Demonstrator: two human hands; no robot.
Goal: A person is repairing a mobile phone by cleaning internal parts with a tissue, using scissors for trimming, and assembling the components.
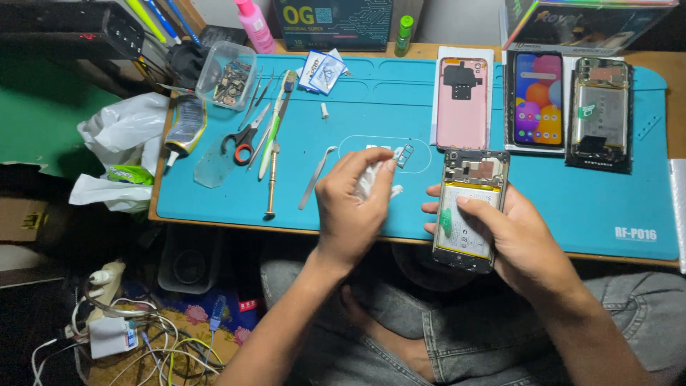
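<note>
The left hand (350, 207) covers most of a crumpled white wad (371, 179), so its kind cannot be told. The right hand (511, 239) hides the lower right edge of the opened phone (468, 211). Small parts in the clear plastic tub (227, 75) are too tiny to identify.

Opened phone (468, 214), battery exposed, upright over mat edge, crumpled white wipe (370, 179) beside it

Three phones (468, 211), one scissors (246, 139), one pink back cover (463, 104).
</note>
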